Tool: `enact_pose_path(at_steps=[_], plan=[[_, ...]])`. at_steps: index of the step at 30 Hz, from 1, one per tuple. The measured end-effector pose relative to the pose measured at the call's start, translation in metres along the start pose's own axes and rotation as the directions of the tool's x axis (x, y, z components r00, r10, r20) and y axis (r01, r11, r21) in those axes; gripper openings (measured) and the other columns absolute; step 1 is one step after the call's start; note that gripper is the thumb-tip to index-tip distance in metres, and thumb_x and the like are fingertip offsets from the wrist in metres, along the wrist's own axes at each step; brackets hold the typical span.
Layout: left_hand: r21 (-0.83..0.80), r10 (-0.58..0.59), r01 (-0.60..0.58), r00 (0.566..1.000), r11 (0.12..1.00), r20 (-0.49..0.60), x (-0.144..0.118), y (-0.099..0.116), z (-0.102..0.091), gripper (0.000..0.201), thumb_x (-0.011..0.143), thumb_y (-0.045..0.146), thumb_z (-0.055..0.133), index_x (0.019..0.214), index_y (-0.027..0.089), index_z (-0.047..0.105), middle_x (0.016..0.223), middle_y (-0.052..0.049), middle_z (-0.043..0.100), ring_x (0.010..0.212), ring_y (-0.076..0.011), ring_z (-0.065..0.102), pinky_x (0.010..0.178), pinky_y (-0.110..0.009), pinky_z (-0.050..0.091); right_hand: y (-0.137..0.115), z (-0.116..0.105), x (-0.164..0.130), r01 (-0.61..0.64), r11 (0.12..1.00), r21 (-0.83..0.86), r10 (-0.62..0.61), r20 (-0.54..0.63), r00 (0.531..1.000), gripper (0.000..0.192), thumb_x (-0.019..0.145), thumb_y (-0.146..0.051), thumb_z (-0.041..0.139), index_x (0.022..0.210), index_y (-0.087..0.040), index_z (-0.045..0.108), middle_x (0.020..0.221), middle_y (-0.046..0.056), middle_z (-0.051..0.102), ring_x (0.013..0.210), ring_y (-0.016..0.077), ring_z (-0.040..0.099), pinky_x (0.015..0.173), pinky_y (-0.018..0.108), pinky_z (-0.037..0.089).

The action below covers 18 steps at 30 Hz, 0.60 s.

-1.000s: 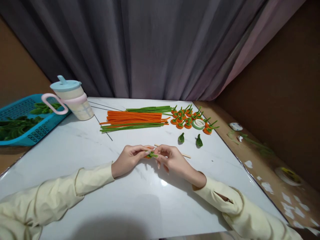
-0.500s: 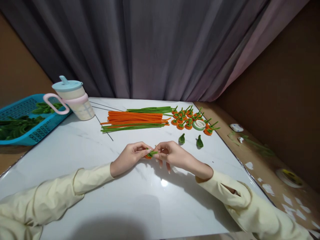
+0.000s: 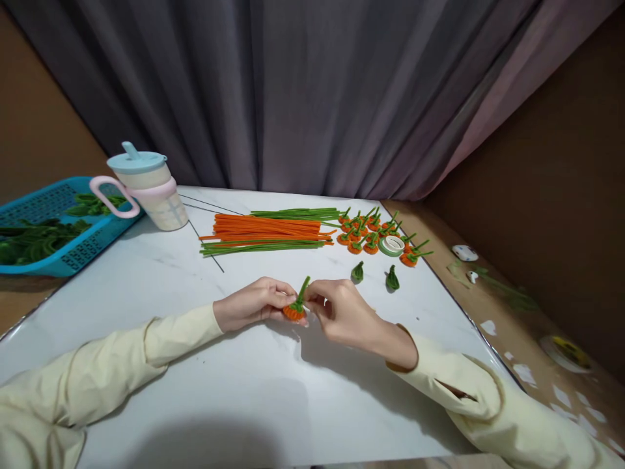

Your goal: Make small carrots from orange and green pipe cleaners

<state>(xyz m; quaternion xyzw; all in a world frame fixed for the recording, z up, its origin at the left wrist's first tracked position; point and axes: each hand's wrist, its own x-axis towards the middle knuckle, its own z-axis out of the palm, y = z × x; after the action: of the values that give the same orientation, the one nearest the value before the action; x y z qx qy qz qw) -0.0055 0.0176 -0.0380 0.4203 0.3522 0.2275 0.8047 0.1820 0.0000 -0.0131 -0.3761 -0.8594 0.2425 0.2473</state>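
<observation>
My left hand (image 3: 254, 303) pinches a small orange pipe-cleaner pumpkin (image 3: 293, 312) between thumb and fingers, above the middle of the table. Its green stem stands up, leaning slightly right. From the other side, my right hand (image 3: 344, 311) has thumb and forefinger pinched together at the green base of the stem; the fingertips partly hide what they grip. Two dark green pipe-cleaner pieces, one small (image 3: 358, 271) and one larger (image 3: 392, 279), lie beyond my right hand. Farther back sits a cluster of similar orange pumpkins (image 3: 359, 236) with green stems.
Orange pipe cleaners (image 3: 268, 227) and green pipe cleaners (image 3: 263, 247) lie in bundles at the back. A tape roll (image 3: 391, 245) rests by the pumpkins. At left are a lidded cup (image 3: 163, 202) and a blue basket (image 3: 78, 251) of green pieces. Paper scraps (image 3: 525, 374) lie at right.
The pumpkin has been turned so its stem points up instead of sideways, and its orange side shows more. My right hand's fingers have drawn in closer to the stem's base.
</observation>
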Motion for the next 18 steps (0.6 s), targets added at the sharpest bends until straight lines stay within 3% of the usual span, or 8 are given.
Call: enact_pose_path(at_steps=[2, 4, 8, 9, 10, 13, 16, 18], plan=[[-0.105, -0.042, 0.048, 0.997, 0.993, 0.064, 0.001, 0.0, -0.003, 0.02, 0.069, 0.024, 0.075, 0.073, 0.009, 0.063, 0.075, -0.008, 0.07, 0.074, -0.0168, 0.069, 0.072, -0.02, 0.051, 0.001, 0.004, -0.005, 0.154, 0.981, -0.116, -0.165, -0.09, 0.982, 0.016, 0.071, -0.003, 0.044, 0.073, -0.014, 0.056, 0.061, 0.0, 0.055, 0.049, 0.0085, 0.045, 0.047, 0.019, 0.036], [-0.178, -0.063, 0.081, 0.993, 0.981, 0.104, 0.002, -0.001, -0.004, 0.021, 0.065, 0.022, 0.078, 0.072, 0.009, 0.064, 0.074, -0.007, 0.069, 0.075, -0.0158, 0.068, 0.072, -0.018, 0.051, 0.004, 0.006, -0.009, 0.306, 0.894, -0.326, -0.362, -0.126, 0.924, 0.02, 0.077, -0.004, 0.038, 0.081, -0.012, 0.056, 0.063, 0.004, 0.056, 0.052, 0.0117, 0.048, 0.046, 0.022, 0.038], [-0.268, -0.121, 0.164, 0.978, 0.949, 0.169, 0.0, -0.002, -0.001, 0.024, 0.061, 0.02, 0.08, 0.074, 0.008, 0.064, 0.072, -0.005, 0.067, 0.071, -0.0139, 0.068, 0.07, -0.017, 0.051, 0.014, 0.001, -0.014, 0.628, 0.502, -0.595, -0.744, 0.073, 0.664, 0.025, 0.086, -0.005, 0.035, 0.092, -0.006, 0.059, 0.073, 0.013, 0.063, 0.066, 0.0192, 0.06, 0.049, 0.029, 0.047], [-0.27, -0.139, 0.186, 0.973, 0.945, 0.184, -0.002, -0.002, 0.001, 0.025, 0.062, 0.021, 0.08, 0.074, 0.008, 0.064, 0.072, -0.005, 0.067, 0.07, -0.0143, 0.068, 0.068, -0.017, 0.051, 0.018, -0.002, -0.014, 0.688, 0.459, -0.562, -0.776, 0.123, 0.619, 0.024, 0.088, -0.008, 0.037, 0.094, -0.007, 0.06, 0.078, 0.013, 0.065, 0.07, 0.02, 0.062, 0.052, 0.031, 0.05], [-0.256, -0.146, 0.193, 0.971, 0.947, 0.191, -0.004, -0.002, 0.003, 0.024, 0.063, 0.022, 0.079, 0.074, 0.008, 0.063, 0.072, -0.006, 0.068, 0.07, -0.0149, 0.068, 0.067, -0.017, 0.052, 0.022, -0.005, -0.014, 0.724, 0.477, -0.499, -0.773, 0.153, 0.615, 0.022, 0.089, -0.011, 0.04, 0.094, -0.01, 0.061, 0.081, 0.012, 0.066, 0.074, 0.0203, 0.063, 0.056, 0.032, 0.053], [-0.121, -0.067, 0.082, 0.991, 0.989, 0.12, -0.01, 0.002, 0.01, 0.019, 0.073, 0.026, 0.073, 0.073, 0.011, 0.062, 0.075, -0.008, 0.07, 0.075, -0.0174, 0.07, 0.07, -0.02, 0.052, 0.031, -0.011, -0.015, 0.642, 0.728, -0.24, -0.621, 0.165, 0.767, 0.019, 0.09, -0.02, 0.045, 0.092, -0.019, 0.064, 0.09, 0.01, 0.067, 0.083, 0.0207, 0.064, 0.068, 0.036, 0.056], [0.113, 0.156, -0.152, 0.987, 0.982, -0.032, -0.016, 0.008, 0.016, 0.015, 0.08, 0.027, 0.066, 0.077, 0.013, 0.059, 0.079, -0.008, 0.072, 0.078, -0.0178, 0.069, 0.071, -0.024, 0.051, 0.033, -0.009, -0.016, 0.322, 0.945, -0.056, -0.325, -0.074, 0.943, 0.025, 0.093, -0.029, 0.039, 0.093, -0.019, 0.061, 0.092, 0.012, 0.065, 0.084, 0.0213, 0.063, 0.069, 0.037, 0.055], [0.312, 0.334, -0.29, 0.937, 0.905, -0.098, -0.019, 0.01, 0.019, 0.013, 0.082, 0.026, 0.063, 0.08, 0.014, 0.059, 0.082, -0.007, 0.072, 0.079, -0.0173, 0.068, 0.071, -0.025, 0.05, 0.029, -0.004, -0.017, 0.067, 0.986, 0.155, -0.037, -0.193, 0.981, 0.027, 0.095, -0.035, 0.037, 0.09, -0.018, 0.058, 0.084, 0.01, 0.063, 0.071, 0.0177, 0.062, 0.057, 0.031, 0.053]])
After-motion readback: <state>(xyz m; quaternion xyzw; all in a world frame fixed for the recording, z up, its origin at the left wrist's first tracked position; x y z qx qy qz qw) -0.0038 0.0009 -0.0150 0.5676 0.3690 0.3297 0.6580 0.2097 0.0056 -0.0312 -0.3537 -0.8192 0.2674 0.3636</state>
